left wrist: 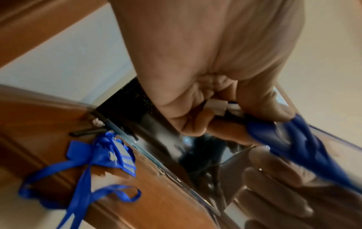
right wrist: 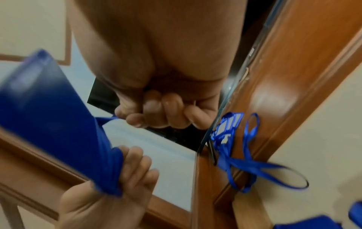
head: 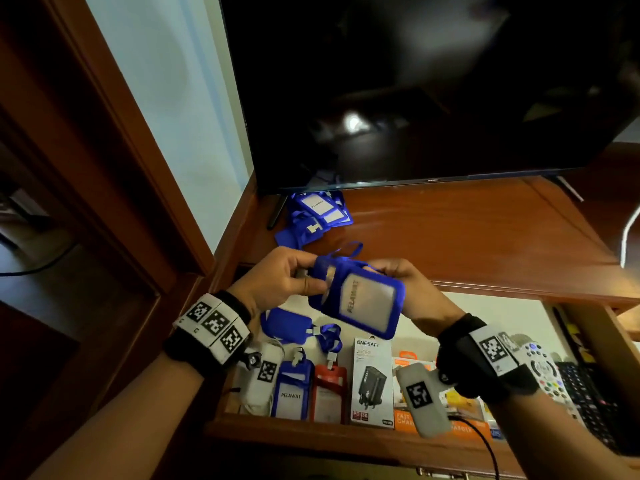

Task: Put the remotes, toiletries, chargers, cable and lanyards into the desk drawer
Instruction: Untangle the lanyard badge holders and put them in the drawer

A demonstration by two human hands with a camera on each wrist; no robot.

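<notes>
Above the open drawer [head: 311, 434], both hands hold a blue lanyard badge holder [head: 360, 303] marked PELAWAT. My left hand [head: 311, 278] pinches its top left end, curled round the pale clip and blue strap [left wrist: 293, 139]. My right hand [head: 384, 271] grips the strap behind the holder's top right, its fingers [right wrist: 162, 111] curled. The holder [right wrist: 49, 100] tilts down to the right. More blue lanyards [head: 315, 216] lie piled on the desk top under the TV's left corner.
The drawer holds a blue badge [head: 292, 389], a red badge [head: 329, 389], charger boxes [head: 372, 382], a white remote [head: 543, 368] and a black remote [head: 585, 393]. A dark TV [head: 415, 81] stands on the wooden desk [head: 467, 230]. A wooden frame borders the left.
</notes>
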